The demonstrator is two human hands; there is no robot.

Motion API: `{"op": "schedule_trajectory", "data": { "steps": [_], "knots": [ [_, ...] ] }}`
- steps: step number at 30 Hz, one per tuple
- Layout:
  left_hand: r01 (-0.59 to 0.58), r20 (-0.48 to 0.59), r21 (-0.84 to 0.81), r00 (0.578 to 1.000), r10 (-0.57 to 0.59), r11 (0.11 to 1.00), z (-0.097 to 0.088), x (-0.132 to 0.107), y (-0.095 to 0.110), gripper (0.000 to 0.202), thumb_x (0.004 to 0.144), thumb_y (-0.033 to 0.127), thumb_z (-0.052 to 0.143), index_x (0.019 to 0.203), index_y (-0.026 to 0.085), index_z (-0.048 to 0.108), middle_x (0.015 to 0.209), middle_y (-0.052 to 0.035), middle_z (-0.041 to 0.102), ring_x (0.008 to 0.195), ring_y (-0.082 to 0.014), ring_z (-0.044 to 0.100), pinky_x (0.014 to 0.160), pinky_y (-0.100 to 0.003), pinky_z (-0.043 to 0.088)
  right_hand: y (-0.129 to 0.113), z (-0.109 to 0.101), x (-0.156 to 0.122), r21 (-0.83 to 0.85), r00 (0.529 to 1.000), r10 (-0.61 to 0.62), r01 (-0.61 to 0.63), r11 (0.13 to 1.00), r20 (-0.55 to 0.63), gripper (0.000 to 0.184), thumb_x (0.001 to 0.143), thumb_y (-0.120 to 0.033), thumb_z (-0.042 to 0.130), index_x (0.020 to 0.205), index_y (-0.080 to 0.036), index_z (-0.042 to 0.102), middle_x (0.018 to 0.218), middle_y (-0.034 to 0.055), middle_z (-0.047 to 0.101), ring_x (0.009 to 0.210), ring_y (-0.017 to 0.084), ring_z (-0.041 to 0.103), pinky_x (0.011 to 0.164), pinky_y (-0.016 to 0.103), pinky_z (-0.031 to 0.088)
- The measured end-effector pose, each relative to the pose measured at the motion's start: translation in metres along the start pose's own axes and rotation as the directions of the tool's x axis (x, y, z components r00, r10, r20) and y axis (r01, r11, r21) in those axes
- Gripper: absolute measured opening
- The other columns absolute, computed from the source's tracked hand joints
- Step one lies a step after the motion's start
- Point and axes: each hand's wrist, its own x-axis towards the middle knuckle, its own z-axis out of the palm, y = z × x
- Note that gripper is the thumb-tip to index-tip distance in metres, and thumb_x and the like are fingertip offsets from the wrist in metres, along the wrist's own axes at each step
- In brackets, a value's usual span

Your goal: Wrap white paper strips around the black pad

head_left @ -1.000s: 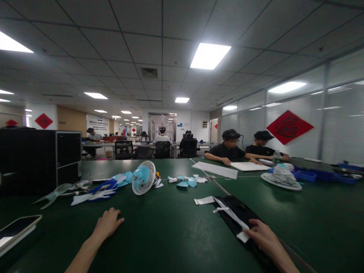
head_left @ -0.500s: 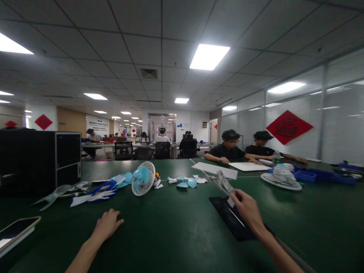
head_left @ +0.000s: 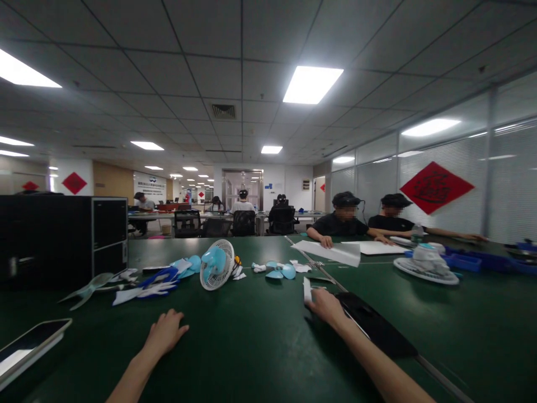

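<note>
My left hand (head_left: 165, 334) rests palm down on the green table (head_left: 235, 347), fingers loosely apart and nothing in them. My right hand (head_left: 327, 308) is closed on a pale, flat strip (head_left: 307, 290), whose exact kind I cannot make out; its far end sticks up past my fingers. Just right of that hand lies a flat black panel (head_left: 373, 324), partly covered by my forearm. Beyond my hands stands a small fan (head_left: 217, 265) with a white cage and light blue blades. A loose light blue fan blade (head_left: 281, 271) lies to its right.
Blue and white gloves (head_left: 146, 288) lie left of the fan, near a black computer case (head_left: 109, 232). A phone-like device (head_left: 31, 347) sits at the left edge. Across the table, a co-worker (head_left: 344, 224) touches a white sheet (head_left: 329, 252). A white fan grille (head_left: 425, 271) and blue trays (head_left: 464, 261) are at right.
My right hand has moved left and down from over the black panel, bringing the pale strip close to the table. The co-worker's white sheet has shifted and tilted. My left hand stays on the table.
</note>
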Motion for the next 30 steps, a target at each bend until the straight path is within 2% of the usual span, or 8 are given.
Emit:
{"op": "schedule_trajectory", "data": {
  "steps": [2,6,10,15,20,24,27,30],
  "knots": [
    [-0.002,-0.001,0.012,1.000,0.002,1.000,-0.001,-0.001,0.001,0.046,0.082,0.041,0.050,0.122,0.020,0.056,0.128,-0.0131,0.053,0.117,-0.0300,0.051,0.090,-0.043,0.045,0.014,-0.016,-0.008,-0.084,0.992,0.083,-0.091,0.992,-0.092,0.026,0.088,-0.037,0.045,0.096,-0.018,0.061,0.105,0.0139,0.061,0.104,0.029,0.056,0.086,0.038,0.043],
    [0.006,-0.004,0.027,1.000,-0.006,1.000,-0.004,-0.003,0.007,0.044,0.082,0.040,0.049,0.120,0.020,0.058,0.126,-0.0139,0.054,0.116,-0.0309,0.051,0.090,-0.045,0.044,0.056,-0.043,-0.028,-0.218,0.949,0.252,-0.291,0.931,-0.191,0.027,0.086,-0.024,0.044,0.098,-0.007,0.060,0.103,0.0224,0.060,0.103,0.035,0.056,0.084,0.044,0.043],
    [0.014,-0.016,0.039,1.000,-0.014,0.999,-0.008,-0.006,0.013,0.042,0.083,0.038,0.049,0.119,0.019,0.058,0.125,-0.0139,0.054,0.115,-0.0308,0.051,0.090,-0.045,0.044,0.093,-0.048,-0.037,-0.240,0.885,0.445,-0.465,0.852,-0.135,0.029,0.085,-0.029,0.046,0.098,-0.008,0.062,0.104,0.0214,0.063,0.099,0.035,0.061,0.074,0.039,0.046],
    [0.020,-0.021,0.049,1.000,-0.019,0.999,-0.012,-0.010,0.018,0.040,0.084,0.037,0.049,0.118,0.019,0.059,0.124,-0.0139,0.054,0.116,-0.0306,0.050,0.090,-0.044,0.044,0.109,-0.045,-0.033,-0.166,0.866,0.498,-0.498,0.851,-0.044,0.026,0.085,-0.025,0.046,0.095,-0.010,0.064,0.099,0.0211,0.067,0.093,0.033,0.065,0.067,0.036,0.047],
    [0.022,-0.019,0.051,1.000,-0.021,0.998,-0.013,-0.010,0.018,0.039,0.084,0.038,0.050,0.116,0.019,0.060,0.125,-0.0143,0.054,0.116,-0.0303,0.050,0.090,-0.043,0.043,0.110,-0.055,-0.033,-0.114,0.857,0.512,-0.514,0.850,-0.053,0.023,0.082,-0.022,0.049,0.085,-0.010,0.068,0.092,0.0217,0.069,0.088,0.034,0.067,0.063,0.036,0.047],
    [0.019,-0.022,0.042,1.000,-0.018,0.999,-0.011,-0.008,0.016,0.040,0.084,0.039,0.051,0.117,0.019,0.059,0.126,-0.0142,0.054,0.116,-0.0302,0.050,0.091,-0.044,0.043,0.101,-0.070,-0.036,-0.063,0.842,0.497,-0.519,0.852,-0.211,0.030,0.084,-0.023,0.044,0.083,-0.009,0.070,0.095,0.0268,0.066,0.090,0.039,0.065,0.067,0.045,0.047],
    [0.018,-0.030,0.025,0.999,-0.017,1.000,-0.010,-0.009,0.014,0.041,0.084,0.040,0.051,0.119,0.020,0.058,0.126,-0.0138,0.054,0.116,-0.0298,0.050,0.091,-0.043,0.042,0.078,-0.070,-0.033,-0.006,0.895,0.343,-0.360,0.933,-0.286,0.037,0.090,-0.030,0.038,0.098,-0.008,0.067,0.107,0.0251,0.062,0.103,0.037,0.059,0.085,0.047,0.044],
    [0.026,-0.043,0.004,0.999,-0.026,1.000,-0.010,-0.011,0.014,0.041,0.085,0.040,0.051,0.119,0.020,0.058,0.127,-0.0137,0.054,0.117,-0.0297,0.050,0.092,-0.044,0.041,0.037,-0.053,-0.027,0.106,0.948,0.198,-0.176,0.979,-0.249,0.035,0.090,-0.032,0.041,0.107,-0.012,0.064,0.114,0.0156,0.062,0.108,0.029,0.056,0.095,0.038,0.040]
  ]
}}
